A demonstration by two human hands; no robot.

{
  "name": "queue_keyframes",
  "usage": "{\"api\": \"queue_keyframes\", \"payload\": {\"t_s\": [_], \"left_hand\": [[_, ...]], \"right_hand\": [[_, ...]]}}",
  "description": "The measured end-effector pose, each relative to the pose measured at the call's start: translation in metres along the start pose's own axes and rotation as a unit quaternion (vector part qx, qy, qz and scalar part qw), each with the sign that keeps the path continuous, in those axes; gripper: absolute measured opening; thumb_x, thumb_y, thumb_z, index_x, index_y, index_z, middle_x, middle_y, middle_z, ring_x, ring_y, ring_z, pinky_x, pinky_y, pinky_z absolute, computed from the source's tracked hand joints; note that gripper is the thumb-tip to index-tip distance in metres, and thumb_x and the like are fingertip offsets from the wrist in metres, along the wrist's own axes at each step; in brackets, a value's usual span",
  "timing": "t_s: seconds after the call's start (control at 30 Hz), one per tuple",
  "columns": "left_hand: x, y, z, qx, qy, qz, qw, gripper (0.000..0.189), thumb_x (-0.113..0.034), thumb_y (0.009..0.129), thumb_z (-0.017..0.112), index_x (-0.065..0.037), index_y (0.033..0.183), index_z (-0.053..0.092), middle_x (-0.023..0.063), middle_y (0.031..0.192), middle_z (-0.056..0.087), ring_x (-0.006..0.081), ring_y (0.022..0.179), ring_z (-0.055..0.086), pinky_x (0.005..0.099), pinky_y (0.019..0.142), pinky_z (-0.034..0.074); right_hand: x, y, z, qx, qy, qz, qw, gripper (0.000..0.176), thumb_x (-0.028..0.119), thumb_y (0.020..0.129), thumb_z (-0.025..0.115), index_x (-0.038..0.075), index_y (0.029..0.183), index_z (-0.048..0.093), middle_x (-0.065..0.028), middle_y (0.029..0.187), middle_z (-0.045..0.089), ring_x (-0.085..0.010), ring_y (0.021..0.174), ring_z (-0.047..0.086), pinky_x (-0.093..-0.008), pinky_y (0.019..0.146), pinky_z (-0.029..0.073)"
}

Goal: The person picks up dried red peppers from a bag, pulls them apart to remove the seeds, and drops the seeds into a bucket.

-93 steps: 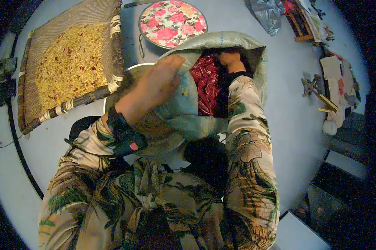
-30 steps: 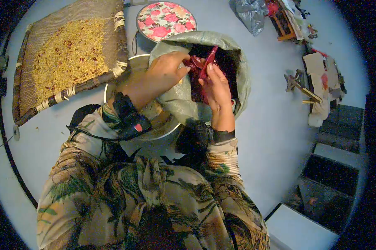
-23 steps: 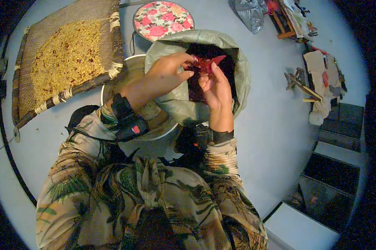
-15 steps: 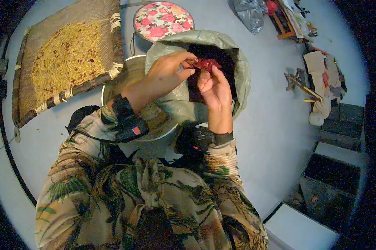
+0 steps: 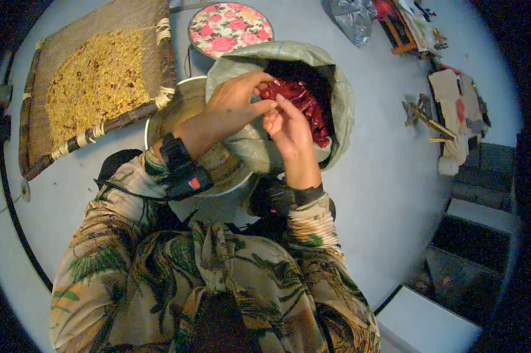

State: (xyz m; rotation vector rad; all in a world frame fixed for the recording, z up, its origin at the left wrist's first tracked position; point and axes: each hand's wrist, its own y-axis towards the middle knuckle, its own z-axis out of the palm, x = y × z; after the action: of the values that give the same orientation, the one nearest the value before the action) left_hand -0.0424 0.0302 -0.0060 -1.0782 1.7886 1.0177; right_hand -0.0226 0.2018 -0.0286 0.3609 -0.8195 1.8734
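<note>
Over the mouth of a pale green woven sack (image 5: 251,144), my two hands meet at their fingertips. My left hand (image 5: 236,103) is closed, its bent fingers and thumb around a dried red chili pepper (image 5: 271,90). Thumb and fingers of my right hand (image 5: 290,128) pinch at the same pepper, close to the left thumb tip. Its outline blends with the dark red dried chilies (image 5: 312,112) in the sack just behind. Part of the pepper is hidden by my fingers.
At the left lies a wood-framed woven tray (image 5: 118,120) with yellow seeds (image 5: 95,88) and red bits. A metal basin (image 5: 186,100) sits under my left forearm. Beyond are a floral round stool (image 5: 231,28), a grey plastic bag (image 5: 354,20), and dark steps (image 5: 468,244) at the right.
My right hand has moved slightly left and down, closer to the left thumb. The red chilies in the sack now look brighter and show more clearly.
</note>
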Motion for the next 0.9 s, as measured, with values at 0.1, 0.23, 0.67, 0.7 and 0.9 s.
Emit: {"api": "queue_keyframes", "payload": {"t_s": [0.1,0.23,0.67,0.7,0.9], "left_hand": [[0.007,0.001,-0.001,0.027,0.005,-0.013,1.0,0.05,-0.021,0.08,0.071,-0.003,0.124,0.057,0.011,0.104,0.067,0.0186,0.087,0.063,0.0324,0.079,0.053],[0.01,0.001,0.003,0.017,-0.002,-0.021,1.0,0.047,-0.02,0.081,0.069,-0.004,0.124,0.057,0.0086,0.098,0.067,0.0161,0.082,0.062,0.0309,0.075,0.052],[0.012,0.002,-0.003,-0.046,0.067,-0.018,0.997,0.042,-0.016,0.084,0.066,-0.006,0.124,0.056,0.0058,0.083,0.063,0.0148,0.07,0.058,0.031,0.065,0.05],[0.01,0.002,-0.005,-0.046,0.068,-0.023,0.996,0.041,-0.017,0.083,0.065,-0.006,0.122,0.057,0.0094,0.083,0.064,0.0202,0.072,0.061,0.0347,0.067,0.05],[0.007,-0.001,-0.006,-0.031,0.052,-0.004,0.998,0.038,-0.018,0.081,0.061,-0.003,0.116,0.058,0.0183,0.087,0.067,0.0345,0.077,0.065,0.0433,0.07,0.051]], "right_hand": [[-0.006,0.004,-0.006,-0.026,0.01,0.002,1.0,0.011,0.016,0.094,0.057,0.006,0.093,0.061,-0.0062,0.082,0.065,-0.0164,0.068,0.061,-0.0297,0.057,0.051],[-0.007,0.002,-0.004,-0.015,-0.038,0.0,0.999,0.011,0.018,0.094,0.057,0.008,0.091,0.061,-0.0032,0.079,0.064,-0.0149,0.068,0.061,-0.0299,0.056,0.051],[-0.015,-0.005,0.013,-0.178,-0.227,-0.106,0.952,0.025,0.018,0.091,0.064,0.005,0.11,0.057,-0.005,0.094,0.062,-0.0151,0.08,0.061,-0.0296,0.065,0.054],[-0.016,-0.005,0.014,-0.188,-0.258,-0.129,0.939,0.025,0.017,0.09,0.064,0.005,0.111,0.057,-0.0055,0.096,0.062,-0.0151,0.08,0.061,-0.0295,0.066,0.054],[-0.025,0.007,-0.007,-0.143,-0.495,-0.329,0.791,0.039,0.007,0.081,0.067,0.002,0.118,0.056,-0.0098,0.104,0.061,-0.0177,0.084,0.062,-0.0319,0.075,0.052]]}}
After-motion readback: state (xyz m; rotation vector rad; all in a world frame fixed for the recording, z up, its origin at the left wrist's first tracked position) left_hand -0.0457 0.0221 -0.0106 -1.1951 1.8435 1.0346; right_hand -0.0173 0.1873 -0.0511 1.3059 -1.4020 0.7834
